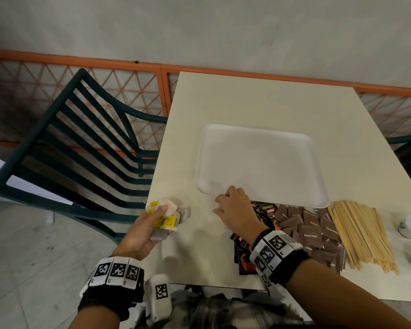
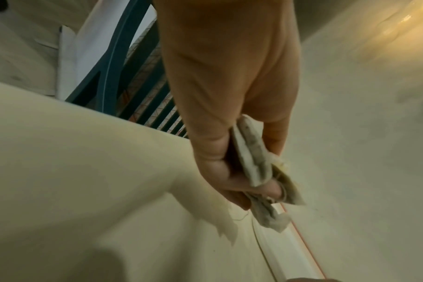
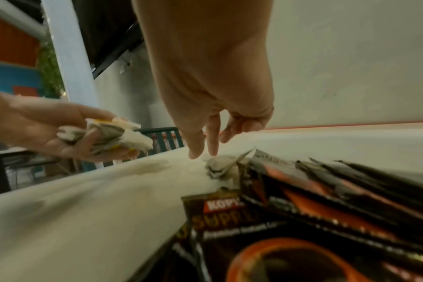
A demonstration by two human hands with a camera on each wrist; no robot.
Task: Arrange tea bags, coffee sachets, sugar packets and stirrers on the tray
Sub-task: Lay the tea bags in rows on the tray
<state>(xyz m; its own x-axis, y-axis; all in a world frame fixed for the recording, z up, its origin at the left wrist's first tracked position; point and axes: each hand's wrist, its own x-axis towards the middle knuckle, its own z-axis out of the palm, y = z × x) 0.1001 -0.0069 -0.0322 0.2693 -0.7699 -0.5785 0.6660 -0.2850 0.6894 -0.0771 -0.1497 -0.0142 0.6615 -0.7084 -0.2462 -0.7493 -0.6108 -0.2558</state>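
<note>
tray [image 1: 318,148]: I count one
left hand [image 1: 142,231]: grasping tea-bag bunch [image 1: 167,216], beside tray
right hand [image 1: 235,210]: fingers loose, at lone tea bag [image 3: 220,166]

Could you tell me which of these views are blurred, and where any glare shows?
Head view: mostly sharp, with the tea bags in the left hand slightly smeared. Left wrist view: soft, warm glare at top right. Right wrist view: coffee sachets blurred up close.
</note>
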